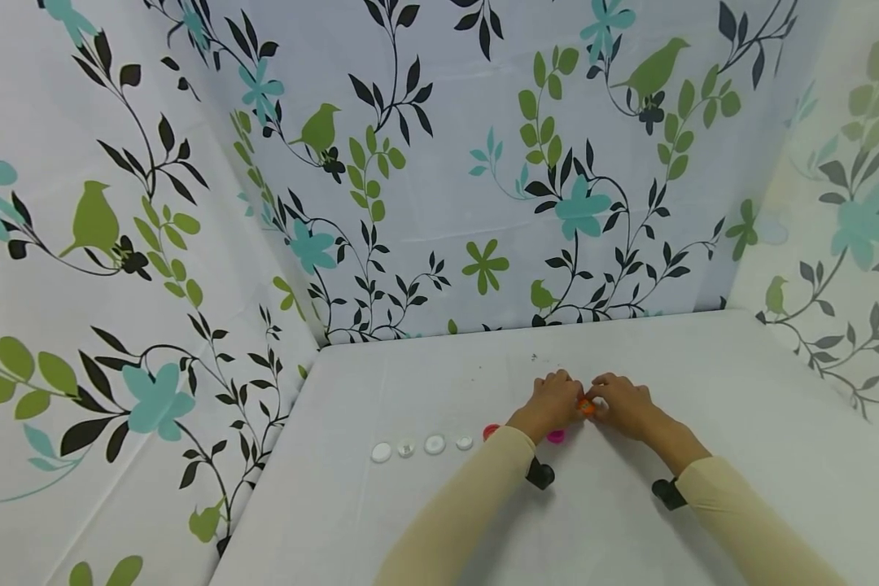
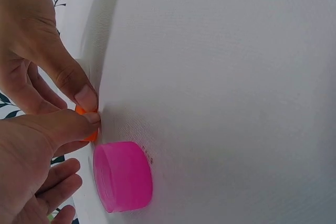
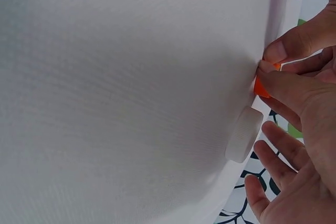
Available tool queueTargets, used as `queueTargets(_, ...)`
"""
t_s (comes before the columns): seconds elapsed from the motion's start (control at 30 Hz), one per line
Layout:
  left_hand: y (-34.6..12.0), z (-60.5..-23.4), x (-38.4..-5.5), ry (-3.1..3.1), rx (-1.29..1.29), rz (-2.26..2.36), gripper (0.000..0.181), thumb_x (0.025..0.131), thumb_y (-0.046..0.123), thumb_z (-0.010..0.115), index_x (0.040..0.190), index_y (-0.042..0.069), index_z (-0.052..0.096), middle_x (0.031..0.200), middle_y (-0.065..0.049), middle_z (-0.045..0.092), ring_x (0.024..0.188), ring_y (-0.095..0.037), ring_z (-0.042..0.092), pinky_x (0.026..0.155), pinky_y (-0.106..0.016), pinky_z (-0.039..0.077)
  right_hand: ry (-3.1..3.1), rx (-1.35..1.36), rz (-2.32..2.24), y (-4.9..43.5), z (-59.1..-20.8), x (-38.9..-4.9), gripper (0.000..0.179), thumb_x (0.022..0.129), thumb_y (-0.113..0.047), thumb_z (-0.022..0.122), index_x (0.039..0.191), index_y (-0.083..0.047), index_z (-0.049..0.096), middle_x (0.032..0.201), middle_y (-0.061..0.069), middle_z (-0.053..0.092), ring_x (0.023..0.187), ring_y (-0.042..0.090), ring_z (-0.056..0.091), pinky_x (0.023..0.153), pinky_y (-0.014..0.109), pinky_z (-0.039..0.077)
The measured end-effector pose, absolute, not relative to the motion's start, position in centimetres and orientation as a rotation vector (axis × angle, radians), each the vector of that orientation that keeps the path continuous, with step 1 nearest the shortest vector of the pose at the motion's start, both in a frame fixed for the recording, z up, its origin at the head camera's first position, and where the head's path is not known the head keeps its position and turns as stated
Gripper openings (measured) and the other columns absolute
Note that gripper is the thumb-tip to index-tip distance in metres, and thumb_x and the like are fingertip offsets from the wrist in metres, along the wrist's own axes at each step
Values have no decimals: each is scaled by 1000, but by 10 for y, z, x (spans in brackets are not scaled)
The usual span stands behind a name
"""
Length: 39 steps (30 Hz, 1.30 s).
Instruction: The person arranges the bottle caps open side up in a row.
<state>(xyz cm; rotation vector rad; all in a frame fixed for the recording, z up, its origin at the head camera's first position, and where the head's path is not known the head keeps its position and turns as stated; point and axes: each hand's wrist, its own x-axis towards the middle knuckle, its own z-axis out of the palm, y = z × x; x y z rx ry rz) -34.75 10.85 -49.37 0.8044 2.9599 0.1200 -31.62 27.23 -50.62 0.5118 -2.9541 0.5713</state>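
An orange bottle cap (image 1: 586,406) is between my two hands on the white table. My left hand (image 1: 553,404) pinches its left side with thumb and fingers. From the right, my right hand (image 1: 625,407) pinches the same cap, and the thumbs nearly meet in both wrist views. Fingers cover most of the orange cap (image 3: 260,88). A bright pink cap (image 2: 123,177) stands on the table close beside the left hand. Near the loose fingers of the right hand sits a white cap (image 3: 244,135), seen in the right wrist view. A red cap (image 1: 490,431) is partly hidden behind the left forearm.
Several white caps, among them a round one (image 1: 381,452) and a larger one (image 1: 435,443), lie in a row to the left. A patterned curtain (image 1: 439,163) encloses the back and sides of the white table (image 1: 322,521).
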Motion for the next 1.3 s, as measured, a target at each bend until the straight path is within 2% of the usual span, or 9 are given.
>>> queueTargets(0.27,103,-495,-350,2951,812,189,27,99,41,75,121,27,72,134,5,59,124,-13,53,104,-35,41,-2934,534,558,272,-501,-314,17,92,-18,82,107,-10,79,134,26,63,124,51,58,84,69,48)
queueTargets(0.47,98,-492,-350,2934,801,335,28,97,39,78,120,24,70,134,4,60,126,-13,54,107,-35,41,-2938,506,644,271,-494,-311,16,96,-26,77,102,-11,80,140,28,58,130,53,53,91,71,44)
queueTargets(0.67,95,-491,-346,2980,768,408,35,95,49,78,116,22,70,130,5,61,122,-12,57,102,-34,42,-2924,498,767,268,-486,-306,21,100,-26,72,99,-7,81,139,29,58,132,54,51,92,76,41)
queueTargets(0.77,93,-491,-344,3008,776,402,37,94,52,78,114,22,69,128,5,62,119,-12,57,100,-34,43,-2935,485,823,265,-483,-303,24,102,-26,69,100,-5,81,140,30,58,134,55,49,96,80,37)
queueTargets(0.93,88,-491,-340,2997,828,412,34,95,48,77,116,21,69,128,6,61,119,-11,56,104,-34,42,-2949,445,886,262,-485,-299,31,104,-30,65,105,-2,81,141,30,57,136,54,47,99,79,34)
queueTargets(1.13,84,-495,-336,2983,930,324,29,98,44,74,115,22,68,135,6,60,123,-12,56,106,-35,42,-2887,548,865,269,-492,-296,23,102,-23,70,115,-5,77,139,30,59,132,55,52,100,80,39)
queueTargets(1.3,81,-499,-331,2961,981,292,28,99,44,74,116,22,69,136,5,59,124,-13,55,107,-35,41,-2902,622,860,274,-496,-292,21,100,-16,72,119,-8,76,137,30,59,131,56,53,103,76,42)
